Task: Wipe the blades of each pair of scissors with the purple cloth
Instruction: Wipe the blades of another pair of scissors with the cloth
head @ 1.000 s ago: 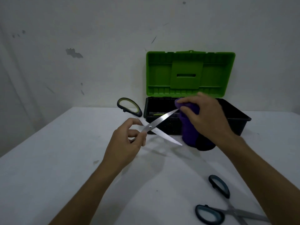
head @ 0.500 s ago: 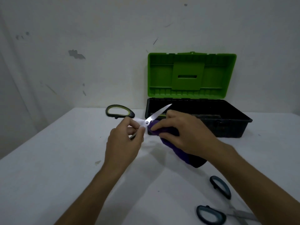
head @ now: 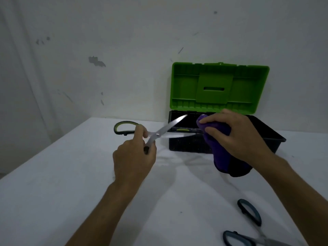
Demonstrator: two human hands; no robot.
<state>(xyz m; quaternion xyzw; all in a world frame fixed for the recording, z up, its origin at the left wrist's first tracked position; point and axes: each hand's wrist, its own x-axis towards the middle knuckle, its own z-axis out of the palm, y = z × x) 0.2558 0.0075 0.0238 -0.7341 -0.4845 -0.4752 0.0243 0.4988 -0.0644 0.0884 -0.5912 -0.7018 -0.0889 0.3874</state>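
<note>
On the white worktop (head: 53, 183), the left hand (head: 132, 160) held the green scissors (head: 156, 134) raised above the surface, its fingers curled round the lower handle while the green-rimmed upper loop stood free to the left. The blades were spread wide, one pointing up and right, the other running nearly level toward the right. Just beyond the tip of that level blade, the right hand (head: 236, 135) gripped the purple cloth (head: 218, 144), bunched under curled fingers and thumb, with its loose end hanging down to the worktop; cloth and blade looked just apart or barely touching, and which could not be told. Behind them stood the toolbox (head: 276, 137), black tray open and green lid upright against the wall. At the near right lay the blue scissors (head: 248, 228), untouched. The step in hand seemed to be a stroke along the level blade. To do it well, the cloth would best be pinched over the flat of the blade near the pivot and drawn outward to the tip, fingers kept on the flats and off the edge, while the left hand held the handle steady so the blades could not swing shut on the cloth or the fingers.
</note>
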